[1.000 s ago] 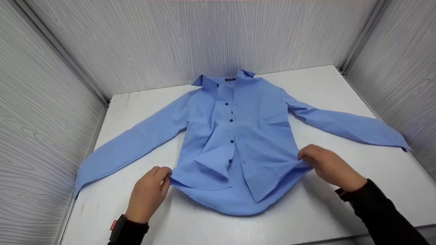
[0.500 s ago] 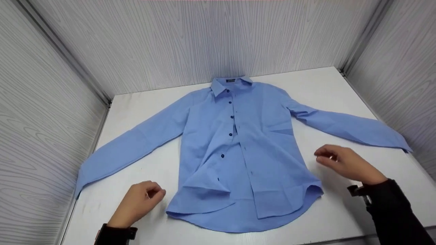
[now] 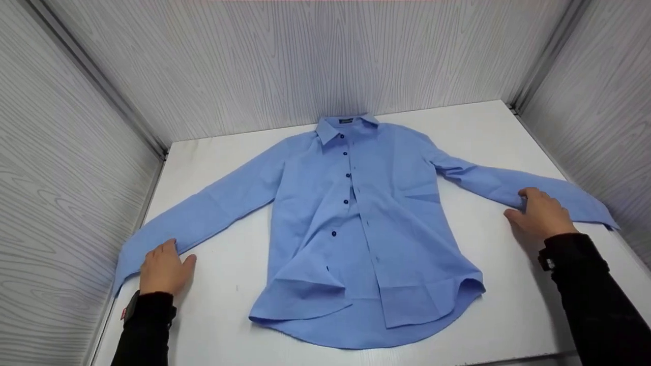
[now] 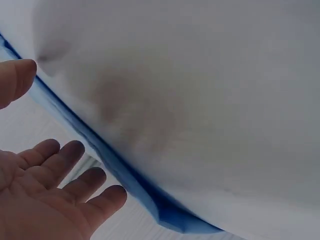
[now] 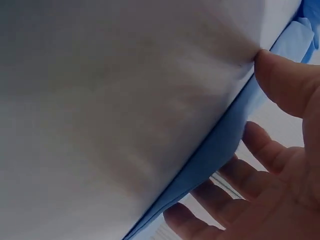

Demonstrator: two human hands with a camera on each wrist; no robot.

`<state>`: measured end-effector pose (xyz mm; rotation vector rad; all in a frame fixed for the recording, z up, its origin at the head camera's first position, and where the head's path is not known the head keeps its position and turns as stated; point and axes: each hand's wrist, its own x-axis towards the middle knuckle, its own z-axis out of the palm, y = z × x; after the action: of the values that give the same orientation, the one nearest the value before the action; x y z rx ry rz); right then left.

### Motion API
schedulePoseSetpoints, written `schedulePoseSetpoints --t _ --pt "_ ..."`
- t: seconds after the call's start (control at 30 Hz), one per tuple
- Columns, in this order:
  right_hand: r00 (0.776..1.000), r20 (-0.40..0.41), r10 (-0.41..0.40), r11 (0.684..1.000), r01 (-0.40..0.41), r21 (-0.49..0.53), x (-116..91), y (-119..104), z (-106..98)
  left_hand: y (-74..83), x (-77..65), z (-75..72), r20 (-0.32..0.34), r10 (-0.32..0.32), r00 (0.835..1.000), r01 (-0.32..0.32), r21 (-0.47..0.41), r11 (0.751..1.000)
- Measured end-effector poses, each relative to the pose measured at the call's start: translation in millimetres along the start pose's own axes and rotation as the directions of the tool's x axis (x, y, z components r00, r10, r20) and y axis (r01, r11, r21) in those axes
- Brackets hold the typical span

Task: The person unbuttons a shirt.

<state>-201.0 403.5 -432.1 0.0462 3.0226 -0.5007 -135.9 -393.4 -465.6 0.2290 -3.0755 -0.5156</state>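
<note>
A light-blue long-sleeved shirt (image 3: 407,223) lies front up, its sleeves stretched out to both sides and its front partly parted along dark buttons. My left hand (image 3: 164,268) is at the lower edge of the left sleeve (image 3: 213,203), near the cuff. In the left wrist view its fingers (image 4: 92,182) are spread and loosely straight, with thumb apart and no cloth pinched. Over the right sleeve (image 3: 493,180) is my right hand (image 3: 546,216). The right wrist view shows its fingers (image 5: 215,197) along the sleeve edge and the thumb (image 5: 282,80) against the table, not closed on cloth.
The white table (image 3: 218,315) bears the shirt. Wood-grain panels enclose it: a left wall (image 3: 56,178), a back wall (image 3: 285,61) and a right wall (image 3: 600,101). The shirt's collar (image 3: 330,131) lies close to the back wall.
Both hands held the shirt's hem corners, then let go; the hem dropped flat toward the front and the collar settled. The hands have since moved outward to the two sleeves.
</note>
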Motion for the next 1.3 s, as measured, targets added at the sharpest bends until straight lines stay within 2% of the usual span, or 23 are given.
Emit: schedulePoseSetpoints --t 0.1,0.2,0.3,0.43,0.53,0.6,0.63,0.67,0.73,0.8,0.87,0.93,1.0,1.03,1.1,1.17,1.3 --pt "0.999 0.049 -0.016 0.999 0.017 -0.027 2 1 -2 -0.9 1.6 -0.8 0.008 0.0 1.0 0.0 0.034 0.999" --pt "0.99 0.139 -0.031 0.997 0.04 -0.063 4 -1 -4 5.6 0.5 -4.6 0.033 0.021 0.999 -0.022 0.05 0.999" --pt "0.974 0.221 -0.041 0.996 0.057 -0.067 3 -6 -6 18.1 -0.6 -11.0 0.1 0.061 0.993 -0.066 0.042 0.997" --pt "0.955 0.279 -0.099 0.993 0.115 -0.042 5 -21 -10 44.5 -0.9 -22.1 0.192 0.103 0.976 -0.109 0.021 0.994" --pt "0.955 0.273 -0.115 0.992 0.124 -0.016 8 -35 -10 70.5 -0.8 -20.2 0.152 0.131 0.98 -0.136 0.023 0.991" --pt "0.969 0.218 -0.116 0.993 0.121 -0.009 10 -46 -8 88.8 -1.9 -14.0 0.078 0.175 0.982 -0.176 0.008 0.984" --pt "0.977 0.175 -0.119 0.992 0.123 -0.011 11 -53 -6 98.4 -3.1 -10.5 0.043 0.208 0.977 -0.208 -0.008 0.978" --pt "0.984 0.128 -0.127 0.992 0.129 -0.004 11 -60 -4 108.0 -4.5 -6.9 0.017 0.249 0.968 -0.249 -0.031 0.968" --pt "0.985 0.042 -0.166 0.986 0.166 0.009 10 -76 0 127.5 -7.4 -1.2 -0.015 0.34 0.94 -0.34 -0.079 0.937" --pt "0.972 -0.003 -0.236 0.971 0.236 0.027 8 -92 3 144.9 -8.1 3.4 -0.046 0.438 0.898 -0.44 -0.091 0.893" --pt "0.953 0.019 -0.303 0.952 0.302 0.049 8 -107 6 157.8 -4.8 9.2 -0.087 0.521 0.849 -0.526 -0.052 0.849" --pt "0.934 0.076 -0.349 0.937 0.345 0.056 11 -121 9 165.5 3.8 15.7 -0.126 0.583 0.803 -0.582 0.05 0.812" --pt "0.919 0.121 -0.376 0.927 0.374 0.034 17 -132 13 168.7 16.2 23.2 -0.135 0.621 0.772 -0.602 0.162 0.782" --pt "0.914 0.139 -0.38 0.924 0.381 0.019 20 -136 15 169.1 22.7 26.7 -0.123 0.631 0.766 -0.602 0.211 0.771" --pt "0.906 0.166 -0.389 0.918 0.395 -0.007 28 -143 19 168.8 34.3 32.6 -0.07 0.633 0.771 -0.593 0.281 0.754" --pt "0.9 0.184 -0.394 0.914 0.405 -0.023 36 -146 24 167.6 42.7 36.9 0.004 0.612 0.791 -0.584 0.305 0.753" --pt "0.9 0.217 -0.378 0.921 0.389 -0.009 47 -148 28 164.6 48.9 39.4 0.13 0.532 0.837 -0.545 0.293 0.786"
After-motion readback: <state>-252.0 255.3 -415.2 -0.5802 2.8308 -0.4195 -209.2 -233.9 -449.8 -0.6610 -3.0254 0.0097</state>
